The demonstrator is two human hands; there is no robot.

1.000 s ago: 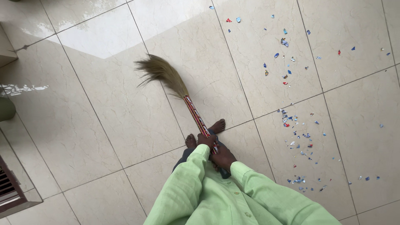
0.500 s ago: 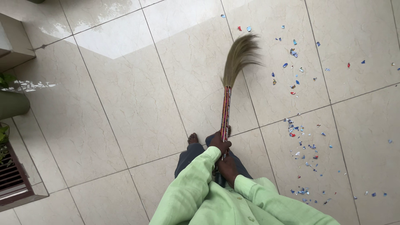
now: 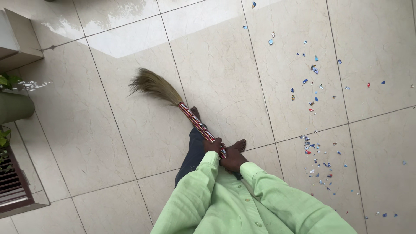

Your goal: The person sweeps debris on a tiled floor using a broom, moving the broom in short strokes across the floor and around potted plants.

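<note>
Both hands close round the lower end of the broom's handle (image 3: 200, 124): the left hand (image 3: 213, 145) is wrapped fully about it higher up, and the right hand (image 3: 232, 159) is clenched just below and touching, though how its fingers lie on the stick is hard to make out from above. The pale green sleeves (image 3: 203, 186) run down to the wrists. From the grip the red patterned handle slants up and to the left, and the grass head (image 3: 152, 85) lies on the floor (image 3: 108, 130) well to the person's left, on a tile with no litter. Half a second ago the head pointed almost straight ahead, close to the scattered scraps; it has since swung back to the left, much as it lay a second ago. That reads as the end of one sweeping stroke across the front of the feet. The paper bits (image 3: 314, 149) look to sit where they did, strewn over the tiles on the right, towards the floor's right edge, so the stroke seems to have shifted little of them. A bare foot (image 3: 238, 145) shows beside the hands. A potted plant (image 3: 13, 106) stands at the left edge.
</note>
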